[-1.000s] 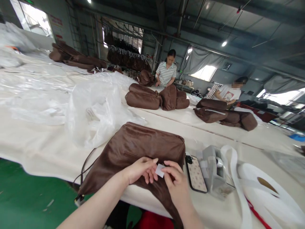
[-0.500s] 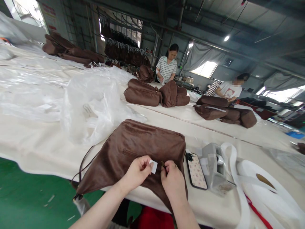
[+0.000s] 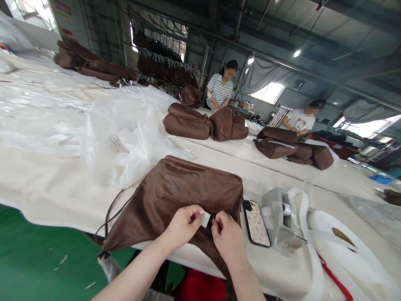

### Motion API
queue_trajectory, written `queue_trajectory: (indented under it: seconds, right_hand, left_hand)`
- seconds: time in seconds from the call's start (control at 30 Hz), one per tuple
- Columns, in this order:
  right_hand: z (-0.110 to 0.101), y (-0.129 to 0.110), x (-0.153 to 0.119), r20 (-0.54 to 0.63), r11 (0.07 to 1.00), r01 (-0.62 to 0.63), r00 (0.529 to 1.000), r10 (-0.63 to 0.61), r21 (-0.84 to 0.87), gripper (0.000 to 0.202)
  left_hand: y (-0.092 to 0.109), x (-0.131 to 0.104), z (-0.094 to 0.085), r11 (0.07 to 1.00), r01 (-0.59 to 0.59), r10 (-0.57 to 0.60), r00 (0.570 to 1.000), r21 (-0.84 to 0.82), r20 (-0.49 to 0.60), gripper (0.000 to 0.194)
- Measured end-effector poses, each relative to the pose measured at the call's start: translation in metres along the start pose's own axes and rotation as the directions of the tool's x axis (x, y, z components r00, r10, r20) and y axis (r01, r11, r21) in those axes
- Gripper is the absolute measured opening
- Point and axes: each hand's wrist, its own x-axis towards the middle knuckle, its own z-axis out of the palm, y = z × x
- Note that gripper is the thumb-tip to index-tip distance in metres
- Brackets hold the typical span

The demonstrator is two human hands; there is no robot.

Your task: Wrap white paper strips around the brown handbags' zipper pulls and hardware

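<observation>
Both hands are now staying low on the brown bag. Left hand is pinching a small white sticker; right hand is closing its fingers on the zipper pull beside a phone.

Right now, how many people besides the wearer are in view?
2. A person in a striped shirt stands at the far side of the table, behind the brown bags; a person in a white shirt is farther right. Others may be hidden.
</observation>
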Motion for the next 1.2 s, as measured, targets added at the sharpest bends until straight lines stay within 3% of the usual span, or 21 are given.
queue_trajectory:
  seconds: [0.13,0.27,0.4,0.6,0.83,1.03,1.2]
  right_hand:
    - [0.002,0.002,-0.006,-0.006,0.999,-0.044,0.999,0.045,0.01,0.011]
    - [0.0,-0.003,-0.009,0.039,0.989,-0.119,0.992,0.123,-0.091,0.006]
    - [-0.001,-0.008,-0.008,0.06,0.982,-0.097,0.992,0.108,-0.164,0.014]
    - [0.0,-0.01,-0.007,0.056,0.995,-0.02,0.998,0.014,0.097,0.019]
    - [-0.002,-0.017,-0.01,-0.049,0.969,-0.069,0.995,0.083,0.237,0.016]
    - [0.013,-0.022,-0.019,-0.118,0.988,-0.03,0.992,0.048,0.15,0.015]
    - [0.018,-0.023,-0.019,-0.1,0.981,-0.008,0.995,0.028,0.194,0.012]
  left_hand:
    - [0.003,-0.007,0.005,0.97,-0.047,0.079,0.989,0.239,-0.123,0.022]
    - [0.004,-0.01,0.005,0.958,-0.055,0.075,0.995,0.28,-0.061,0.021]
    - [0.003,-0.009,0.002,0.956,-0.06,0.074,0.997,0.288,-0.038,0.02]
    - [0.006,-0.006,0.005,0.908,-0.047,0.054,0.999,0.416,-0.005,0.017]
    - [0.007,0.0,0.004,0.934,0.041,-0.045,0.999,0.354,0.002,0.02]
    - [0.008,0.007,0.003,0.937,0.103,-0.119,0.992,0.335,0.029,0.023]
    - [0.004,0.01,0.001,0.935,0.111,-0.148,0.985,0.338,0.087,0.027]
